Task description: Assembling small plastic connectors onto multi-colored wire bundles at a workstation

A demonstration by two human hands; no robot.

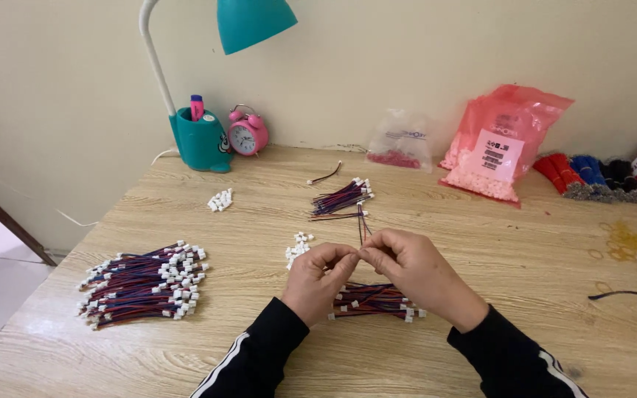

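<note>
My left hand (320, 278) and my right hand (413, 271) meet above the wooden table (481, 243), fingertips pinched together on a thin set of red, blue and black wires (362, 223) that stands up from them. What the left fingertips pinch is too small to tell. Under my hands lies a small bundle of wires with white plug ends (374, 301). Just left of my left hand sits a little heap of white connector housings (298, 248). Another wire bundle (341, 197) lies farther back.
A large pile of finished wires (144, 283) lies at the left. More white housings (220, 200) sit near a teal lamp (204, 140) and a pink alarm clock (248, 134). Pink bags of parts (499, 144), a clear bag (399, 140) and coloured wire bundles (591, 177) line the back right.
</note>
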